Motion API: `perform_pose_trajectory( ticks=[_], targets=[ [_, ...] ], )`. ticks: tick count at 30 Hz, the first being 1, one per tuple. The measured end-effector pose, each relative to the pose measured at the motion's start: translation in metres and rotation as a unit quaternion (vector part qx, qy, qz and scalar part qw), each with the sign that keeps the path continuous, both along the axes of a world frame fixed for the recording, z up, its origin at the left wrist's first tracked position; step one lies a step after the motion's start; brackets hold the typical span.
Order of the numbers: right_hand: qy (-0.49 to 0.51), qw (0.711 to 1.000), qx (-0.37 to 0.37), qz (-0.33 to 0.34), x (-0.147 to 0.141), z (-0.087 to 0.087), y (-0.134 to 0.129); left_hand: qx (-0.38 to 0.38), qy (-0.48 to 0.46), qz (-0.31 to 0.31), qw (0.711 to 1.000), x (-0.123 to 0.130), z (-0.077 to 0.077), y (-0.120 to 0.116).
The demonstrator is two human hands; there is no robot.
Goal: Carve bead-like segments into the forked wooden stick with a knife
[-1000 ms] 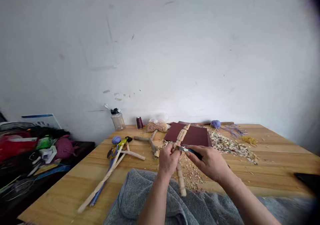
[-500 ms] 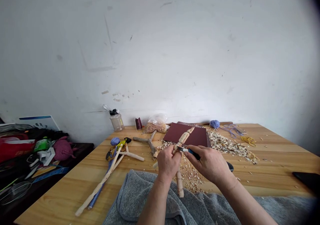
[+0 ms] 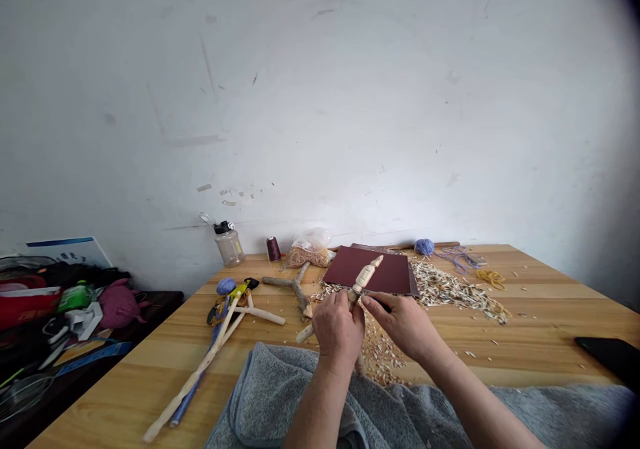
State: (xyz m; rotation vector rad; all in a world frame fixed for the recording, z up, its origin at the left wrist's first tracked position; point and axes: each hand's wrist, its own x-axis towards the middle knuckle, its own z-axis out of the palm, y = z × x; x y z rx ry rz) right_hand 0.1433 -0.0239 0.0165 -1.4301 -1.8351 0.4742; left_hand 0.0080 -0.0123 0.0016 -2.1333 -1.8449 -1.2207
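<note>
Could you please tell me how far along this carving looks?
The upper end of the wooden stick already looks carved into a rounded, shaped form, with wood shavings heaped nearby. In hand, the left hand grips the stick while the right hand holds a knife against it. The lower end is mostly hidden, so I cannot judge it; the sandpaper lying beyond suggests smoothing may remain.

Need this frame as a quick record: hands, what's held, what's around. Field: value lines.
left hand: grips carved wooden stick
right hand: holds dark-handled knife, blade at the stick
below hands: wood shavings on wooden table
foreground: grey towel
beyond hands: maroon sheet, thread spool, plastic bottle, blue yarn ball
</note>
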Motion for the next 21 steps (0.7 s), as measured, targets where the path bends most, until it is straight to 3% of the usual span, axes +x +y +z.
perform_pose_trajectory(
  ticks=[3,5,8,10,15,21],
  targets=[
    [0.193,0.976,-0.096,0.031,0.006,-0.003,0.007,-0.095,-0.147,-0.073,0.982,-0.005,0.0,0.006],
    [0.235,0.968,-0.091,0.002,0.012,-0.003,0.009,-0.128,-0.238,-0.133,0.954,-0.01,0.0,0.009],
    [0.16,0.986,-0.047,0.011,0.02,0.001,0.008,-0.134,-0.31,-0.18,0.924,-0.015,0.002,0.013],
    [0.074,0.997,0.001,0.031,0.021,0.003,0.005,-0.133,-0.313,-0.185,0.922,-0.017,0.003,0.013],
    [-0.123,0.985,0.118,0.003,0.015,0.005,-0.004,-0.104,-0.266,-0.165,0.944,-0.016,0.003,0.01],
    [-0.203,0.969,0.134,-0.033,0.013,0.005,-0.007,-0.072,-0.192,-0.132,0.97,-0.013,0.003,0.006]
  ],
)
